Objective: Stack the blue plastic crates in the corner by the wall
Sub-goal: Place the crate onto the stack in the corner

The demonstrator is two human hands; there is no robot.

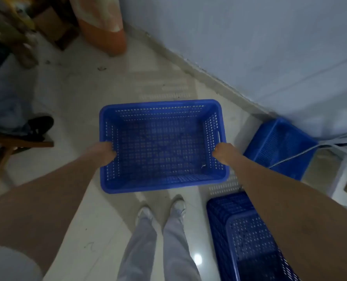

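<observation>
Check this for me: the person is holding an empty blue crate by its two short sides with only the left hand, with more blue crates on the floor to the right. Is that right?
Not quite: both hands hold it. In the head view, the left hand and the right hand each grip one short side of the empty blue crate. The other blue crates do sit on the floor to the right.

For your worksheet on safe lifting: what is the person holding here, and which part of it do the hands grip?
A blue crate, empty, gripped at its two short side walls: left hand on one, right hand on the other.
</observation>
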